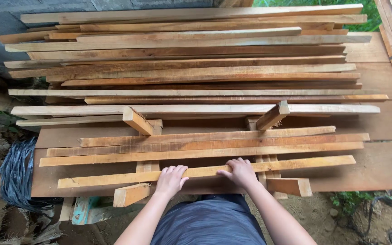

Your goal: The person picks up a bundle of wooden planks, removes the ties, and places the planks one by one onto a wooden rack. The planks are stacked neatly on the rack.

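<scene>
My left hand (171, 179) and my right hand (239, 172) both rest on the nearest wooden slat (305, 164), a long thin strip lying crosswise at the front edge of the pile. Their fingers curl over its top near the middle. Three more slats (205, 146) lie side by side just behind it, all resting on two short cross blocks (137, 120) (273, 115) that stick up at an angle.
A tall stack of long planks (191, 59) fills the back. Wide boards (377, 168) form the base underneath. A bundle of dark cord (17, 174) hangs at the left. Dirt ground and plants lie below and to the right.
</scene>
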